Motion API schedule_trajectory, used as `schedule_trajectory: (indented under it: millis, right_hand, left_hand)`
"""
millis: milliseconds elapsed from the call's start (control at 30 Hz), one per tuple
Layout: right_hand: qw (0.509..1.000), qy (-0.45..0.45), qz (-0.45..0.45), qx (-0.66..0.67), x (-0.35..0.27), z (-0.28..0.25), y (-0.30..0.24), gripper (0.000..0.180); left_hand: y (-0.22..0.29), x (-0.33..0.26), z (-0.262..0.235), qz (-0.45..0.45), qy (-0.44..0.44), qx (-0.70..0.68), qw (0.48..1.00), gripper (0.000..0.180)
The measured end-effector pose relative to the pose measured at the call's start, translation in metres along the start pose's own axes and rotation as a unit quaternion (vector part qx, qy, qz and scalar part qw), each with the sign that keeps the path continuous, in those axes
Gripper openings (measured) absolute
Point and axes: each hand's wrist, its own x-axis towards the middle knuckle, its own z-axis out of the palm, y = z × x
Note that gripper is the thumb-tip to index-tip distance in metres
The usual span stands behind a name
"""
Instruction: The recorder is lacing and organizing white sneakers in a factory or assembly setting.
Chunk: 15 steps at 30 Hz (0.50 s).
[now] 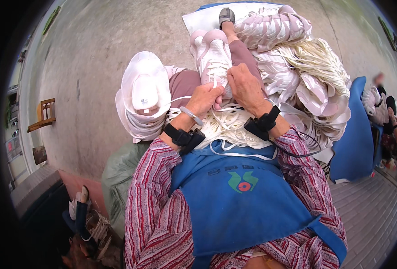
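Note:
A pink-and-white shoe upper (217,56) lies over my lap with its toe pointing away, white lacing crossing its front. At its near end my left hand (203,99) is closed, with a white shoelace (215,83) pinched between thumb and fingers. Close beside it, my right hand (245,87) is curled against the upper's right edge; what its fingertips grip is hidden. Another upper's rounded toe shows just left of the first. Beneath both hands, a loose heap of white laces (227,125) fills my lap, some strands trailing over the blue apron (234,210).
Nested white uppers (144,89) stand at my left. On the right are piled pink-and-white uppers (315,92) and a hank of cream laces (312,56). A blue sheet (353,134) stands beyond them. A small wooden stool (46,115) is far left. Other people sit at both edges.

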Motion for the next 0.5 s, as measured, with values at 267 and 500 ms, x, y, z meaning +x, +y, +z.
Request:
schedule_trajectory:
  millis: [267,500]
  right_hand:
    - [0.999,-0.023,0.017,0.036,0.003,-0.006,-0.007,0.011]
    - [0.968,-0.114,0.162,0.155,0.016,-0.009,0.023,0.023]
  left_hand:
    - [0.000,0.000,-0.003,0.011,0.002,0.031,0.999,0.021]
    - [0.010,-0.007,-0.016,0.026,-0.010,-0.005,1.000,0.019]
